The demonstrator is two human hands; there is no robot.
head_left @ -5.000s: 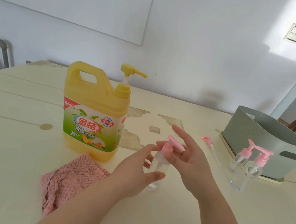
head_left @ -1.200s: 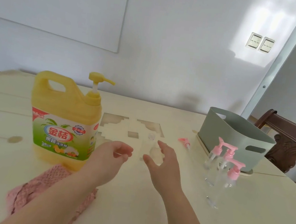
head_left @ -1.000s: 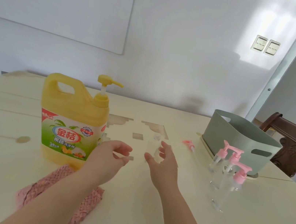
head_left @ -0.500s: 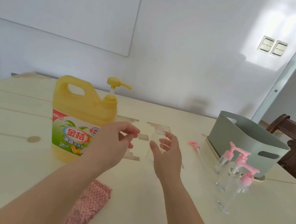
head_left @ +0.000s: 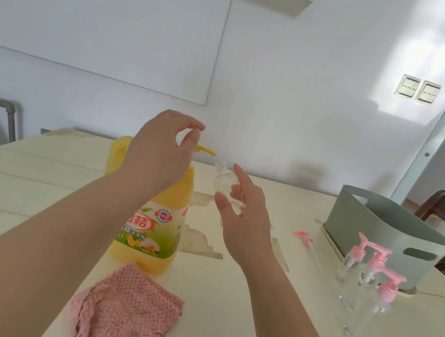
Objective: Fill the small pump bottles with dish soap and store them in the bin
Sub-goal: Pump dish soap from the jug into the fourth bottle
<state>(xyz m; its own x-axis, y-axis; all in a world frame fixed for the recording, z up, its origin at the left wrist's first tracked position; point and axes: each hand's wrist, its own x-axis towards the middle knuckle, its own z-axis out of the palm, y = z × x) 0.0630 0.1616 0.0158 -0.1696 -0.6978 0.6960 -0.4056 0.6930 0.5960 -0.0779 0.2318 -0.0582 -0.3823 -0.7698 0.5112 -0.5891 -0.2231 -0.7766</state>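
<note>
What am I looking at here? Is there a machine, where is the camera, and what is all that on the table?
There is no machine: these are a person's two bare arms. The single picture comes from a wide-angle camera worn on the person's head, looking forward and down, so the arms reach in from the bottom edge.

On the pale table stands a yellow dish soap jug with a pump on top. The left hand is curled at that pump; whether it presses is hidden. The right hand has its grip on a small open clear bottle, just below the spout.

A pink cloth lies in front of the jug. To the right is a green bin, with three capped pump bottles standing before it and one loose pink pump lying nearby.
</note>
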